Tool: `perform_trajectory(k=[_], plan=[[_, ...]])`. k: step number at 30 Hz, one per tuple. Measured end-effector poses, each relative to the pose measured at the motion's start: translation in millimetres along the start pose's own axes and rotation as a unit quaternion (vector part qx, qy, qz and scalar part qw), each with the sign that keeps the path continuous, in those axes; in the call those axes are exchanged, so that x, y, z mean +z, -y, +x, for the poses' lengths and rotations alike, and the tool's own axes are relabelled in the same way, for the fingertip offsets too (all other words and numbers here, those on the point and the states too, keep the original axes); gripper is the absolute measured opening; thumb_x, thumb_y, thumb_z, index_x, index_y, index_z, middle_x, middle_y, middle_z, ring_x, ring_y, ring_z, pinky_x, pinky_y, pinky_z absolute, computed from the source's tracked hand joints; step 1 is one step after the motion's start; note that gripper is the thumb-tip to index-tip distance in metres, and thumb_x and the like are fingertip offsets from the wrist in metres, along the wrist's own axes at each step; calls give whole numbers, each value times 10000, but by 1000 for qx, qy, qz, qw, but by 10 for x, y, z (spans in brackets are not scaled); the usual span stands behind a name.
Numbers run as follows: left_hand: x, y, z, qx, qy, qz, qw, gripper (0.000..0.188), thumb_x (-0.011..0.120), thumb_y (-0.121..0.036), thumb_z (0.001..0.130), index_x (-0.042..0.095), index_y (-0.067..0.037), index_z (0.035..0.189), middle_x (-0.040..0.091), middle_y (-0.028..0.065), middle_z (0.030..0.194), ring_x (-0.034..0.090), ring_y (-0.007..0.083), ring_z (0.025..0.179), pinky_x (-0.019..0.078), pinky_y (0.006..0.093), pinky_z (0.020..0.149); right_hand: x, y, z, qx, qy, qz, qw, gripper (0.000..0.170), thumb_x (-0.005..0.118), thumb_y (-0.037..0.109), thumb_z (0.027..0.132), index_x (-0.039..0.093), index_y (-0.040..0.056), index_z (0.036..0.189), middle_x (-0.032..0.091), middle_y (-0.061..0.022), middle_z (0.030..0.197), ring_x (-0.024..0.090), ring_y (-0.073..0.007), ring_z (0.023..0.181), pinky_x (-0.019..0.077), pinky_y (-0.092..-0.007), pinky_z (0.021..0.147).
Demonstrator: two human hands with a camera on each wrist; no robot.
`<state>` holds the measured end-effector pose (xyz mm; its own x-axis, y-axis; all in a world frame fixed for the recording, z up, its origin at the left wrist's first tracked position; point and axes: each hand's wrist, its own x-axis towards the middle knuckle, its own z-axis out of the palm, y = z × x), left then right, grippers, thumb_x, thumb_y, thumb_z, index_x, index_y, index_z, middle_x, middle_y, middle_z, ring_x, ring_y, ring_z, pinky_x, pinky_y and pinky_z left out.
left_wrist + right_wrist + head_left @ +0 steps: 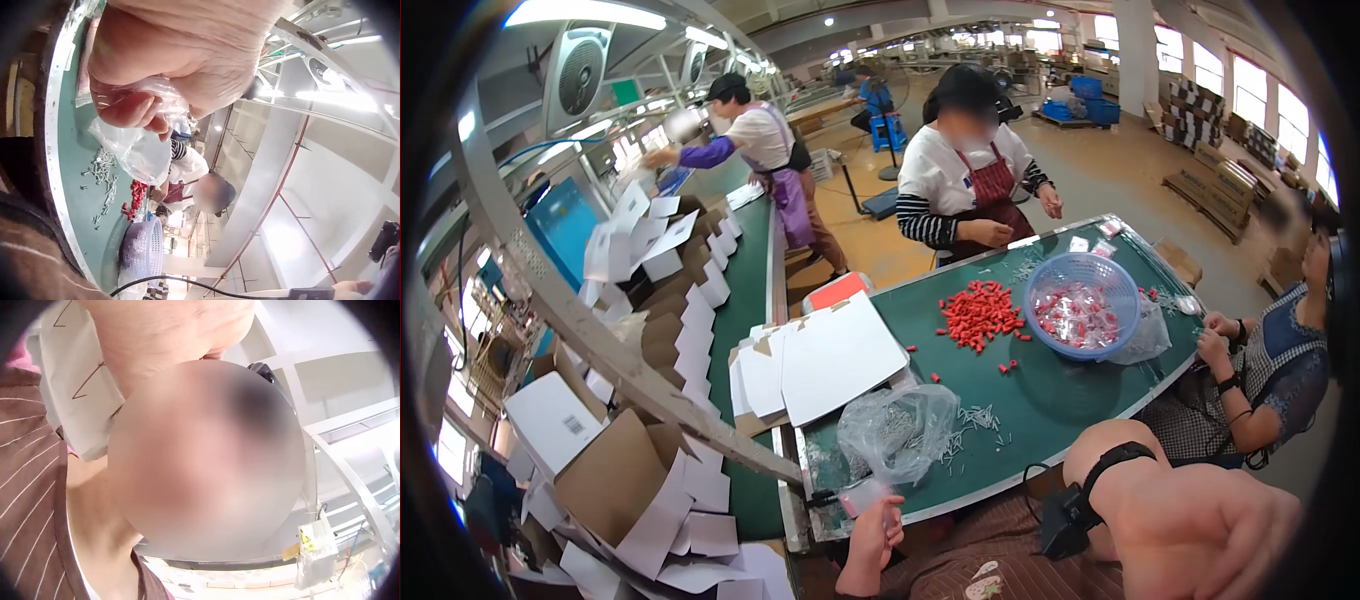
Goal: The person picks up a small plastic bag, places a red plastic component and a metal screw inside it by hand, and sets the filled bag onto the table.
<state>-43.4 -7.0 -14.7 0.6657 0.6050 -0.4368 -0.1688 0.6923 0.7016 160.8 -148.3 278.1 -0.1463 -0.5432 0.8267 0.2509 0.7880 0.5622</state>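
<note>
My left hand (875,535) is at the near edge of the green table, its fingers curled on a small clear plastic bag (862,495). In the left wrist view, crumpled film shows between these fingers and the palm. Just beyond lies a larger clear bag (897,430) of screws, with loose screws (975,425) spilled beside it. My right hand (1235,530) is raised close to the head, large at the lower right of the head view. In the right wrist view it is beside the blurred face, its fingers hidden, so I cannot tell what it holds.
Small red plastic pieces (980,315) are heaped mid-table near a blue basket (1083,310) of filled packets. White cardboard (840,355) lies at the left. Open boxes (615,470) line the conveyor behind a slanted metal post (600,340). Other people work around the table.
</note>
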Motion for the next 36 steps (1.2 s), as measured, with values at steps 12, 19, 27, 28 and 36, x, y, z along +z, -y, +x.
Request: perform_trajectory(k=[12,19,27,28,36], plan=[[423,-507,-136,112,38,-47,992,399,343,-377,939,355,-96,1222,448,12,737,353,70,512,276,187,417,576,464,-2014,727,223,-35,649,295,620,129,745,548,13,1007,535,-135,958,538,-285,834,443,-351,712],[562,-426,-157,144,-14,-16,989,397,342,-323,958,343,-103,1288,424,-40,742,340,19,525,265,168,414,799,590,-2429,715,255,-63,648,225,601,140,761,559,13,943,551,-121,909,530,-290,837,432,-356,734],[360,-344,-102,153,-1,-2,988,168,453,-192,918,474,-94,1052,421,-42,686,364,34,518,299,182,417,752,579,-2396,829,111,-1,548,91,559,86,825,567,-5,827,550,-36,715,512,-82,613,412,-234,550],[341,-335,-95,162,-11,-6,987,93,482,-151,904,493,-93,976,409,-44,661,365,35,518,300,183,416,740,579,-2401,843,111,8,527,94,564,91,821,568,-3,821,551,-32,696,509,-80,622,409,-232,555],[294,-447,-156,178,-20,-7,984,31,501,-103,886,477,-84,883,419,-36,658,362,37,503,289,170,413,567,573,-2552,864,119,74,483,123,568,119,823,573,-3,808,570,-21,682,510,-76,638,402,-226,569]])
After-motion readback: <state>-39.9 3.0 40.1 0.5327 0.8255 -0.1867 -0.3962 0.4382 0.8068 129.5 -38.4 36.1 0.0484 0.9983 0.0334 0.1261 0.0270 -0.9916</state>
